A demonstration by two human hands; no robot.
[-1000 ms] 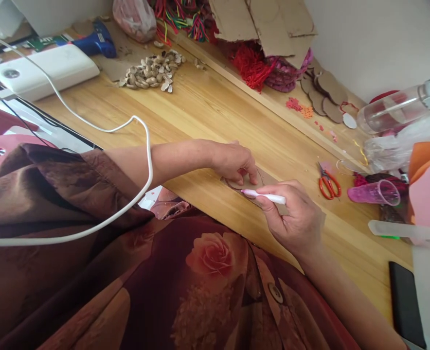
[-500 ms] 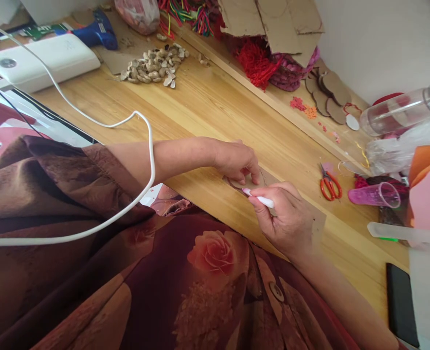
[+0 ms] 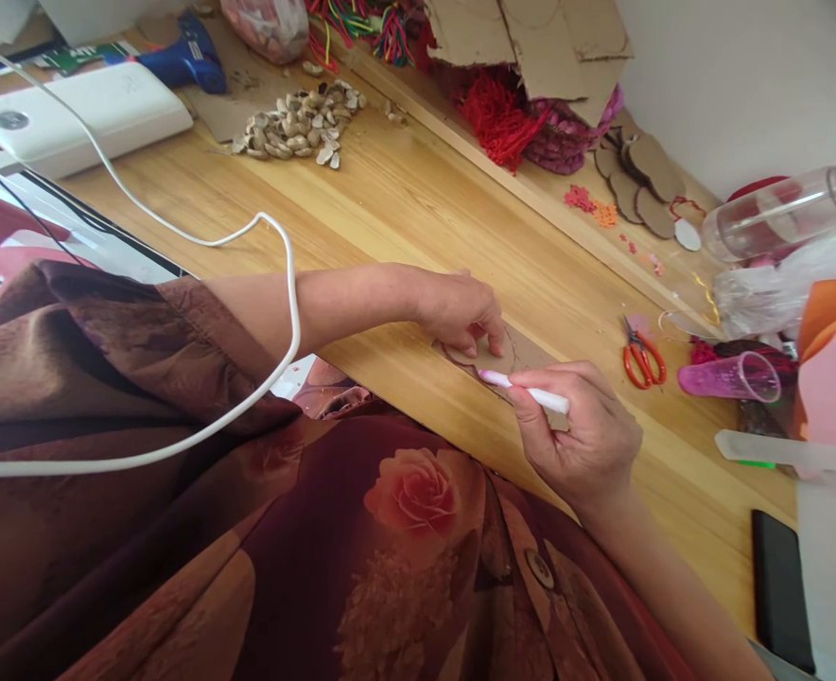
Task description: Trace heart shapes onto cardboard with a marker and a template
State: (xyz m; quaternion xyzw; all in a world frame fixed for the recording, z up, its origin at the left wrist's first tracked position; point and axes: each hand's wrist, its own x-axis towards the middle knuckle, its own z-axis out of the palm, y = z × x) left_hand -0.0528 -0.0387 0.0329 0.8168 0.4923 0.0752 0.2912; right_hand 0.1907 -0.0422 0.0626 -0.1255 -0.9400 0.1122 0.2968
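My right hand is closed in a pinch around a white marker with a purple-pink end that points left. The marker's tip is over or against a brown piece of cardboard on the wooden table; I cannot tell whether it touches. Curved dark lines show on the cardboard. On its left part rest the bent fingertips of my left hand, slightly apart and pressing down without gripping. Part of the cardboard is hidden under my hands.
Orange-handled scissors and a purple plastic cup lie to the right, near a black phone. Shells are heaped at the back left. A white cable hangs across my left forearm. Cardboard discs lie beyond a wooden ledge.
My right hand has moved right and slightly down with the marker, uncovering more of the cardboard and its drawn lines. My left hand stays in place.
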